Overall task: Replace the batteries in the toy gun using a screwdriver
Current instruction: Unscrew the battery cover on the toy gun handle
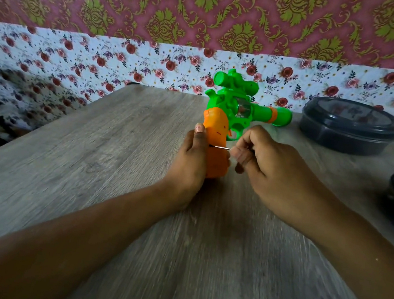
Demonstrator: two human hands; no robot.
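- Here, the toy gun [229, 118] lay on the wooden table [115, 164], barrel pointing right towards a dark lidded container [348, 127] nearby.
- The left hand [190, 163] was wrapped around the orange grip [217, 137], fingers closed on it.
- The right hand [270, 167] pinched the screwdriver [220, 147], its thin shaft meeting the grip's side; the handle was hidden.
- The tip could probably slip from the screw if pressure eased or the shaft tilted.
- A freed screw might roll off unnoticed.
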